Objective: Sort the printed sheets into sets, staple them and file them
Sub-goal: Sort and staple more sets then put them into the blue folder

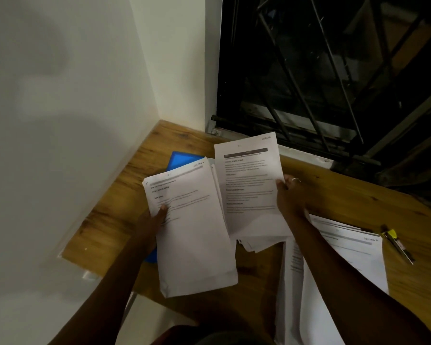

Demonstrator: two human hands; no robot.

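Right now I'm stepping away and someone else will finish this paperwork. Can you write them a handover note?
Left hand: grips a stack of sheets by its left edge, thumb on top.
Right hand: pinches one sheet by its right edge, beside the stack.
On the table: a blue folder beneath the stack, loose sheets beneath the held sheet, a pile on the right, and beside it a yellow-tipped tool, too blurred to name.
Done: sorting is under way.
Left: finish the sets, staple them and file them. No staples show.
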